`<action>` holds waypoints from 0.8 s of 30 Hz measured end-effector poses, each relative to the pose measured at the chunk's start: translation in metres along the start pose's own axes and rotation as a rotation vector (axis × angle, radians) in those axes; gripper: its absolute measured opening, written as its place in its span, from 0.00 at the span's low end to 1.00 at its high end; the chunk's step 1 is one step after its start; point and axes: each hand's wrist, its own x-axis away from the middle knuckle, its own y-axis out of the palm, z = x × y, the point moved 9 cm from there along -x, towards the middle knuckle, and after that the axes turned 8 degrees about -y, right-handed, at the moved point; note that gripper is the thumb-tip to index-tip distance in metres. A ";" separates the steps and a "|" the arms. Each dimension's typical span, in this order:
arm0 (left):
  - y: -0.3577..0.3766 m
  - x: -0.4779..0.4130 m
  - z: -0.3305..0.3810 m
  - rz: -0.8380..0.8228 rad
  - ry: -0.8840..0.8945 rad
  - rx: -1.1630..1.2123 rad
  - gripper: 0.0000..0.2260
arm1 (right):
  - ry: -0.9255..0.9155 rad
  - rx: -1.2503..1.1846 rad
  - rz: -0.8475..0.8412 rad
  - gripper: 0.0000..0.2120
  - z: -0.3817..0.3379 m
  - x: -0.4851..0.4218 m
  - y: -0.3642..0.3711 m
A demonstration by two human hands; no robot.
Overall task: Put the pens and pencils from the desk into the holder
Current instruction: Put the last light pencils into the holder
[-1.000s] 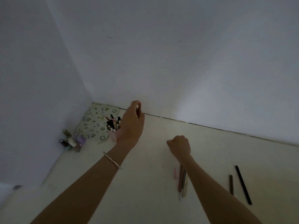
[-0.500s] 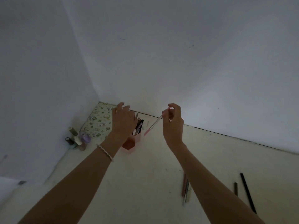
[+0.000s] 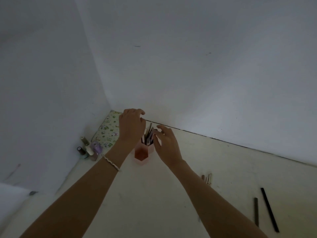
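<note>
A pink hexagonal holder stands on the pale desk near the back wall, with several pens and pencils sticking out of it. My left hand hovers just left of the pen tops, fingers spread and empty. My right hand is just right of the holder, fingers apart with the fingertips at the pens, holding nothing. A few pens lie partly hidden behind my right forearm. At the right, on the desk, lie a short dark pencil and a long black pen.
A floral pouch lies in the back left corner against the walls. Several small bottles stand in front of it, left of the holder. Walls close off the desk at the left and back.
My right hand carried a pink pen to the holder and let go of it; both hands now sit around the pen tops. The view has shifted left and closer.
</note>
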 end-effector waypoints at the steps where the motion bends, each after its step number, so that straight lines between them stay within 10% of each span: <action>1: 0.000 0.002 0.003 -0.001 0.005 0.005 0.13 | -0.025 0.035 -0.013 0.11 -0.001 0.002 0.000; 7: 0.024 0.038 0.061 -0.034 0.161 0.088 0.11 | 0.217 -0.009 0.220 0.21 0.045 0.019 -0.062; 16: 0.199 0.190 0.128 -0.734 0.077 0.002 0.12 | 0.560 0.051 0.315 0.16 0.120 0.107 -0.152; 24: 0.231 0.227 0.126 -0.726 0.030 -0.052 0.08 | 0.723 0.063 0.271 0.15 0.152 0.174 -0.173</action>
